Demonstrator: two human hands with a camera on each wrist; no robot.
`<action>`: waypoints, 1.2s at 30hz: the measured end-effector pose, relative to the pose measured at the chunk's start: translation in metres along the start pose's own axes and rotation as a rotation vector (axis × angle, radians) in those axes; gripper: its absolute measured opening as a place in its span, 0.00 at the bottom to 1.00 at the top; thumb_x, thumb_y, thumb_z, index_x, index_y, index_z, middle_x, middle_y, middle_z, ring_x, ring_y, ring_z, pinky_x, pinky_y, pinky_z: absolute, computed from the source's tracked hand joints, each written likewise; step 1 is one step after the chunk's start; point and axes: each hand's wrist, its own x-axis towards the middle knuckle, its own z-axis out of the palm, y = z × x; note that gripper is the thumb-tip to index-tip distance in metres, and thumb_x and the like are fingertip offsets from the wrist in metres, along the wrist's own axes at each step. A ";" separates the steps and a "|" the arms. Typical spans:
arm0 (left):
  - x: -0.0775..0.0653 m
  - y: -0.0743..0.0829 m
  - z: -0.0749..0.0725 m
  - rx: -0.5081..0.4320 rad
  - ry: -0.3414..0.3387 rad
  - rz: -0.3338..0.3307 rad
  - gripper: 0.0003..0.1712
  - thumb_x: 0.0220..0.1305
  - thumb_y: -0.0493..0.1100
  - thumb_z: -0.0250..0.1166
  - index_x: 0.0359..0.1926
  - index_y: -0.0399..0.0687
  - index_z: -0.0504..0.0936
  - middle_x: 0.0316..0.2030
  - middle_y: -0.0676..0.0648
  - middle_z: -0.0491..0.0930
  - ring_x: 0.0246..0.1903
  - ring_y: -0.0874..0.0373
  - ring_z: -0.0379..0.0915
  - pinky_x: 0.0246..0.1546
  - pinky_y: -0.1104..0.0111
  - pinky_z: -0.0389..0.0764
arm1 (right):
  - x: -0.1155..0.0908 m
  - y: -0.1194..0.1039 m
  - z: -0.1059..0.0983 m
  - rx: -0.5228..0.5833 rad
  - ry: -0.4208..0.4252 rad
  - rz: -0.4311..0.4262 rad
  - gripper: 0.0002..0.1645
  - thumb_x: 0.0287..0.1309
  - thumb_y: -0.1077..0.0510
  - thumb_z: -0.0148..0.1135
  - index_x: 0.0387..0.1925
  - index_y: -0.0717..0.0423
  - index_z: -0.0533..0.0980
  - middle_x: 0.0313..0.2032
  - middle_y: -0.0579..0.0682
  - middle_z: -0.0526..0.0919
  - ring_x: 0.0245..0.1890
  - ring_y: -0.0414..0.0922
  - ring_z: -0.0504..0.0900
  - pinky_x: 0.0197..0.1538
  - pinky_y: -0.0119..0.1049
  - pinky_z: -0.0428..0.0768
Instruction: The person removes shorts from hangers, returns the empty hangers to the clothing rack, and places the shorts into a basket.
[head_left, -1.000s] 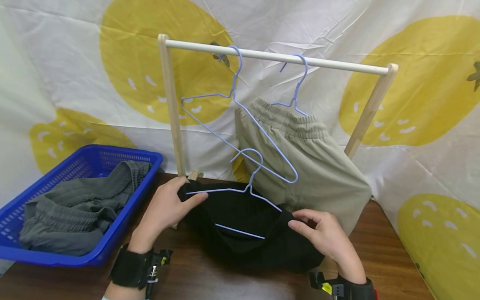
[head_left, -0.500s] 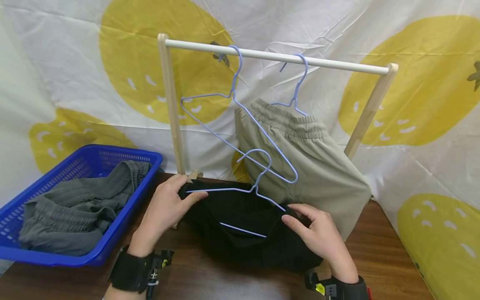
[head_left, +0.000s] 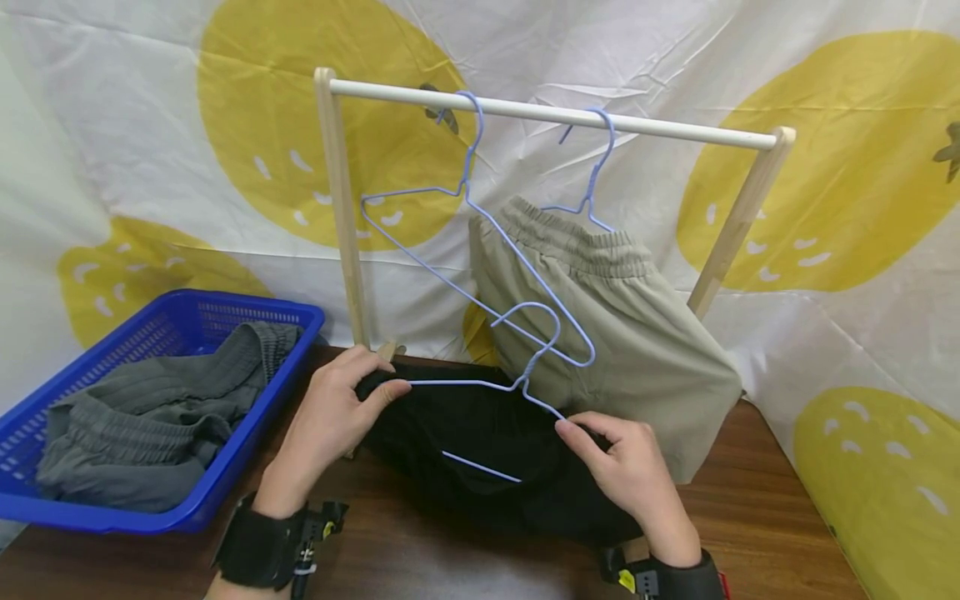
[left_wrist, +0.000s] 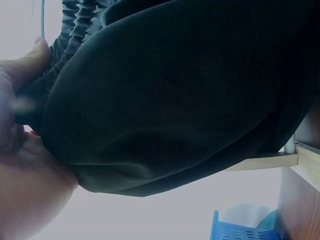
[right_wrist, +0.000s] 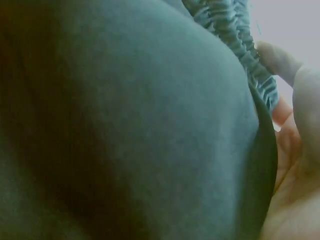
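In the head view, black shorts (head_left: 577,508) with a gathered elastic waistband are held up low over the table, waist opening upward. A lavender wire hanger (head_left: 457,382) sits inside the waist, its hook pointing up and its lower bar partly showing within the opening. My left hand (head_left: 343,408) pinches the left end of the waistband and hanger arm, thumb in front. On the other side, my right hand (head_left: 633,462) pinches the waistband and the hanger's right arm. Both wrist views are largely filled by the shorts' fabric, with the gathered waistband (left_wrist: 75,30) at the left hand's thumb.
A wooden rack with a white rail (head_left: 675,127) stands behind. From it hang a bare lavender hanger (head_left: 420,190) and khaki shorts (head_left: 600,325) on another hanger. To the left, a blue basket (head_left: 300,312) holds grey clothing (head_left: 150,425). A yellow-patterned cloth hangs at the back.
My right hand has moved left, toward the hanger's neck, drawing the right side of the waistband in. The hanger's hook has shifted to the right. My left hand stays nearly in place.
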 end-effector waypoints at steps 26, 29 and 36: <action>0.003 -0.002 0.000 -0.069 0.148 -0.048 0.08 0.73 0.39 0.65 0.38 0.38 0.84 0.37 0.41 0.81 0.41 0.45 0.80 0.44 0.52 0.77 | 0.002 0.001 0.000 0.159 0.071 -0.250 0.14 0.57 0.76 0.67 0.37 0.56 0.87 0.34 0.48 0.90 0.37 0.37 0.87 0.46 0.21 0.80; 0.003 -0.003 -0.001 -0.090 0.144 -0.079 0.09 0.75 0.39 0.63 0.38 0.37 0.84 0.39 0.39 0.82 0.44 0.43 0.80 0.46 0.51 0.77 | 0.002 0.002 -0.001 0.163 0.080 -0.258 0.15 0.56 0.77 0.67 0.37 0.56 0.87 0.34 0.49 0.90 0.37 0.37 0.87 0.46 0.22 0.80; 0.004 0.000 -0.007 -0.163 0.102 -0.203 0.15 0.80 0.42 0.55 0.44 0.34 0.82 0.46 0.36 0.81 0.49 0.40 0.77 0.50 0.49 0.74 | 0.002 0.002 -0.001 0.193 0.092 -0.260 0.15 0.55 0.78 0.67 0.37 0.58 0.87 0.33 0.51 0.90 0.38 0.37 0.87 0.47 0.21 0.80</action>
